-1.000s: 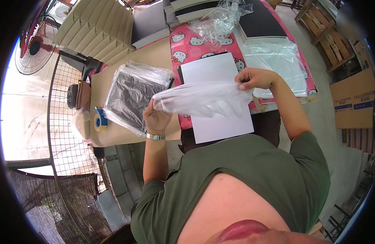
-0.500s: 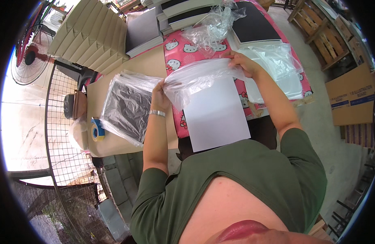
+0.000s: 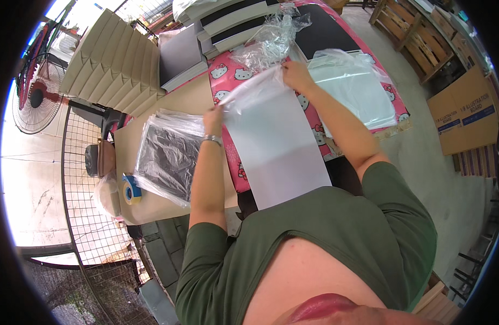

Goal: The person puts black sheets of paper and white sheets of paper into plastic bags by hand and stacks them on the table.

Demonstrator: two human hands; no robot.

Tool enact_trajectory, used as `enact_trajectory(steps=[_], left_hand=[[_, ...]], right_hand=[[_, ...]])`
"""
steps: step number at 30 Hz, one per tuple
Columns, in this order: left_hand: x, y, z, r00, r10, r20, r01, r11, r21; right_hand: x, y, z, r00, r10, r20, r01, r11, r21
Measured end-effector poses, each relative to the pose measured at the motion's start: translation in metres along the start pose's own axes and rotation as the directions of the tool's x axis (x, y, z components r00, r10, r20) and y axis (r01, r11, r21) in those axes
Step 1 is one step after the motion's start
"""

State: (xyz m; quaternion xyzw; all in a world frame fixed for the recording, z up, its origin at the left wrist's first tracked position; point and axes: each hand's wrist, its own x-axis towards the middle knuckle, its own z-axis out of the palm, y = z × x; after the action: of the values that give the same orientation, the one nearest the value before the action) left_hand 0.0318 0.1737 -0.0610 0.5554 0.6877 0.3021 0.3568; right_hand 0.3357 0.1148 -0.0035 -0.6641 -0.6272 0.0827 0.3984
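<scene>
A large white board [image 3: 289, 170] lies in front of me, its near end close to my shirt. Over its far part stretches a clear plastic bag [image 3: 254, 91], gathered along its far edge. My left hand [image 3: 212, 120] is closed on the bag's left side. At the far right corner, my right hand [image 3: 296, 76] pinches the same bag. Beside my left forearm rests a pile of plastic-wrapped dark sheets [image 3: 168, 157]. To the right of the board, partly behind my right forearm, is a stack of white sheets [image 3: 355, 92] in clear plastic.
A pink patterned cloth [image 3: 219, 70] and brown paper [image 3: 211, 189] cover the table. Crumpled plastic [image 3: 274, 40] and a black-topped stack [image 3: 328, 32] stand at the back. Folded tan board [image 3: 111, 59], a tape dispenser [image 3: 132, 190] and a fan [image 3: 37, 97] are at left. A cardboard box [image 3: 463, 111] stands right.
The bunched plastic bag has been drawn out flatter over the board's far part. My right hand has moved left and slightly away from me. The whole view has shifted a little.
</scene>
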Motion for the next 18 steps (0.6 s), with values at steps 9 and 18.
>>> enact_trajectory(steps=[9, 18], left_hand=[[-0.116, 0.200, -0.178, 0.878, 0.162, 0.450, 0.221, 0.697, -0.682], [-0.164, 0.116, -0.209, 0.825, 0.008, 0.565, 0.341, 0.791, -0.509]], right_hand=[[-0.004, -0.119, -0.188, 0.888, 0.044, 0.458, -0.435, 0.404, 0.804], [-0.114, -0.068, -0.145, 0.850, -0.090, 0.520, -0.509, 0.119, 0.853]])
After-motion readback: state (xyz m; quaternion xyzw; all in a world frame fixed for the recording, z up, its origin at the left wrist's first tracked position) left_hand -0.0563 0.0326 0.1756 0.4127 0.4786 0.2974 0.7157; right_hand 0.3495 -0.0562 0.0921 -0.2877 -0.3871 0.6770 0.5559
